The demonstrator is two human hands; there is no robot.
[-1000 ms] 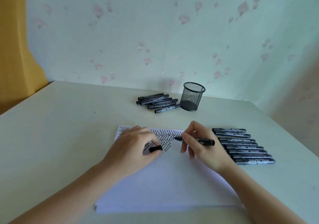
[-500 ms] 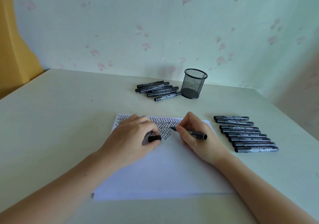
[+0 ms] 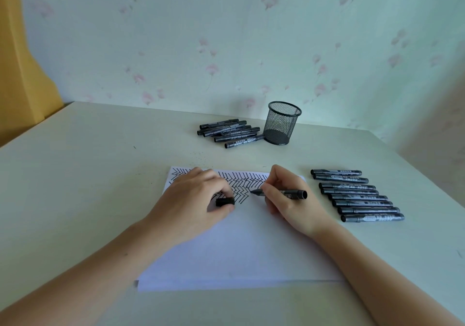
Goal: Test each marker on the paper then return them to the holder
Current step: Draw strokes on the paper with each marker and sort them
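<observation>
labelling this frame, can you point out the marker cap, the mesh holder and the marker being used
marker cap [image 3: 225, 201], head view, on the middle of its black side, pinched in the left hand.
mesh holder [image 3: 281, 124], head view, on its front mesh wall.
marker in use [image 3: 292, 193], head view, on the barrel behind the right hand's fingers.

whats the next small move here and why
Probably bring the marker and the cap together and recap it. The right hand holds the uncapped marker with its tip at the zigzag marks on the paper, the left hand pinches the cap, and the mesh holder looks empty.
</observation>
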